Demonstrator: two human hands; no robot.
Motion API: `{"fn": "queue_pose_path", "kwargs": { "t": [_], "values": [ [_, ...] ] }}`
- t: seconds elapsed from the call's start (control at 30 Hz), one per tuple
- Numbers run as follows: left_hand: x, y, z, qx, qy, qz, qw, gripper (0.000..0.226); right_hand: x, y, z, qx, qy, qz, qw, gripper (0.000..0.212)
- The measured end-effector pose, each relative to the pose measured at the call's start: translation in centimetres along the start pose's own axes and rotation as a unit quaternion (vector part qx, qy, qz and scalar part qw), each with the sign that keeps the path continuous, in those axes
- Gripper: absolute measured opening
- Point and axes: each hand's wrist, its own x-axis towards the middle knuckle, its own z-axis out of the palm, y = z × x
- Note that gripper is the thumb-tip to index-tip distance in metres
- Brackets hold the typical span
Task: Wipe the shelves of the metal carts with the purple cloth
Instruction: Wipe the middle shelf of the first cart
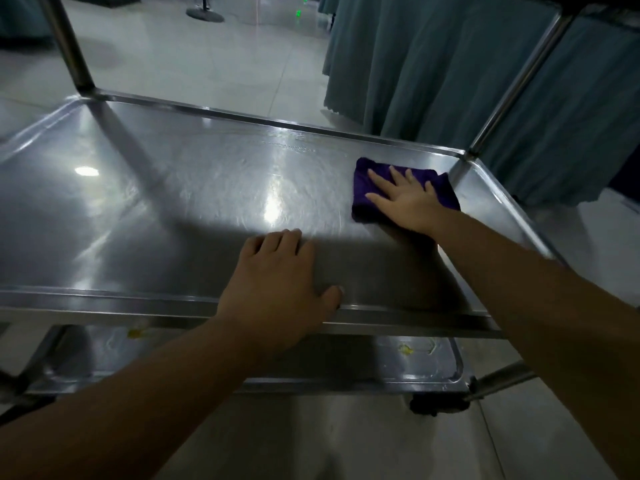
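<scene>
A metal cart [363, 318] fills most of the frame, its middle shelf [180, 202] broad and shiny, with a lower shelf [104, 355] showing beneath at the bottom. Teal curtains [433, 71] hang at upper right. The left hand [277, 289] rests flat on the shelf's near rim, fingers relaxed. The right hand [405, 199] presses with straight, spread fingers on the purple cloth [367, 192], which lies folded near the shelf's far right corner.
</scene>
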Motion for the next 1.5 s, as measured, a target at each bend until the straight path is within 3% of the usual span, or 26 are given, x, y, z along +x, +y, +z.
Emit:
{"fn": "queue_pose_path", "kwargs": {
  "t": [0.2, 0.3, 0.5, 0.73, 0.87, 1.1, 1.2, 1.5],
  "values": [
    [-0.5, 0.0, -0.6, -0.050, 0.012, 0.003, 0.999, 0.058, -11.3, -3.4, 2.0, -0.043, -0.046, -0.097, 0.993, 0.065],
    [-0.7, -0.2, -1.0, -0.079, 0.004, -0.009, 0.997, 0.047, -14.5, -4.7, 1.9, -0.040, -0.065, -0.102, 0.992, 0.063],
    [-1.0, -1.8, -3.0, -0.101, -0.072, 0.039, 0.992, 0.046, -7.3, -6.2, 0.8, -0.038, -0.029, -0.079, 0.996, 0.063],
    [-6.6, -10.3, -6.2, -0.064, -0.056, -0.061, 0.994, 0.051, 3.0, -10.1, -1.4, 0.019, -0.016, 0.010, 1.000, 0.064],
    [-9.7, -11.4, -6.5, -0.035, -0.052, -0.098, 0.993, 0.062, 2.0, -11.0, -0.9, 0.026, -0.016, 0.014, 0.999, 0.063],
    [-10.0, -11.6, -5.1, 0.007, 0.003, -0.080, 0.997, 0.052, -10.9, -14.7, 1.4, -0.030, -0.035, -0.129, 0.991, 0.064],
    [-10.1, -11.8, -4.8, 0.008, 0.013, -0.072, 0.997, 0.053, -13.2, -15.6, 1.1, -0.051, -0.048, -0.137, 0.988, 0.067],
    [-10.4, -13.4, -3.7, -0.015, 0.021, -0.052, 0.998, 0.056, 1.0, -18.0, -0.9, -0.014, -0.011, -0.081, 0.997, 0.069]
  ]
}}
